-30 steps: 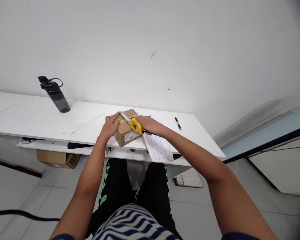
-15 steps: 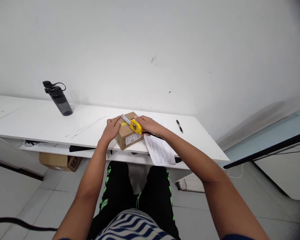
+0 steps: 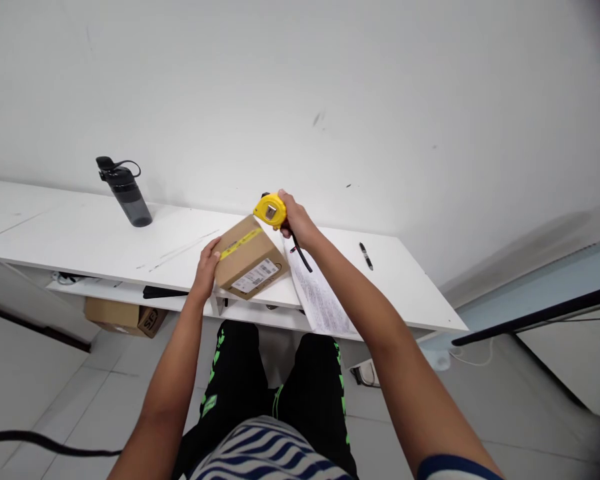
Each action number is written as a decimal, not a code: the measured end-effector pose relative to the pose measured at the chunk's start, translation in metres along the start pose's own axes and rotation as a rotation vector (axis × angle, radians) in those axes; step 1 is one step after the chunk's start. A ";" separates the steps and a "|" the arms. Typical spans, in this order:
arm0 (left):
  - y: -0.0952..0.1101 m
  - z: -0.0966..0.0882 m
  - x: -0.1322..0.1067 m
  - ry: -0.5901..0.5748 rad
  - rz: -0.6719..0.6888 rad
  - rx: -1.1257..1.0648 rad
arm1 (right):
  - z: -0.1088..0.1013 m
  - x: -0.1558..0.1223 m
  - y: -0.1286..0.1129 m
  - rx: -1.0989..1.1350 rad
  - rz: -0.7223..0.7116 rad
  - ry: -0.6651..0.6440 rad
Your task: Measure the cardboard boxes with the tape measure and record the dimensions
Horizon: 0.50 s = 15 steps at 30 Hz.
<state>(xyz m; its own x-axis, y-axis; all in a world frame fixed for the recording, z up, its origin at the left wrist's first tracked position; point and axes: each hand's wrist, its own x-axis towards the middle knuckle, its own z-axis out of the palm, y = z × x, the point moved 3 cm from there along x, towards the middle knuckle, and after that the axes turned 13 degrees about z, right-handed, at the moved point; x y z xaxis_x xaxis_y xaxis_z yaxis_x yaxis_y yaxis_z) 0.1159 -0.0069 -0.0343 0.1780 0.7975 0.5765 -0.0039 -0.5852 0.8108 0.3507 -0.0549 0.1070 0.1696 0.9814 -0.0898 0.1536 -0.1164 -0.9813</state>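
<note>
A small brown cardboard box [image 3: 245, 257], with a strip of yellow tape across its top and a white label on its front side, is at the front of the white desk. My left hand [image 3: 207, 268] grips the left side of this box, thumb at the top edge. In my right hand [image 3: 296, 220] is a yellow tape measure [image 3: 271, 210], held above the box's far right corner. No blade shows out of it, and a black strap dangles below. Under my right forearm a sheet of paper with handwriting [image 3: 325, 303] hangs over the desk's front edge.
A dark water bottle [image 3: 130, 199] stands on the desk [image 3: 180, 233] to the left, near the wall. At the right lies a black pen [image 3: 366, 256]. Below the desktop, another cardboard box [image 3: 123, 317] sits at the left. A black-edged panel [image 3: 535, 313] stands at far right.
The tape measure has risen off the box top, away from me, and its blade has gone back in. The box has turned and tilted in my left hand.
</note>
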 end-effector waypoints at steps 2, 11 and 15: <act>-0.012 -0.010 -0.014 0.022 -0.004 0.011 | 0.000 -0.003 -0.004 -0.044 -0.038 -0.022; 0.004 0.024 -0.033 0.200 -0.076 0.224 | 0.042 -0.003 0.010 -0.057 -0.026 -0.236; 0.031 0.047 -0.022 0.207 -0.115 0.056 | 0.049 -0.001 0.011 -0.040 -0.003 -0.324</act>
<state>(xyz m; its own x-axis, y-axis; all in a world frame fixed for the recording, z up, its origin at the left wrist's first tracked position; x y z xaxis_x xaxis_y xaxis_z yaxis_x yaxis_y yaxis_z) 0.1581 -0.0491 -0.0266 -0.0313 0.8691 0.4937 0.0605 -0.4914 0.8689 0.3041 -0.0492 0.0880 -0.1485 0.9785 -0.1432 0.1929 -0.1134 -0.9747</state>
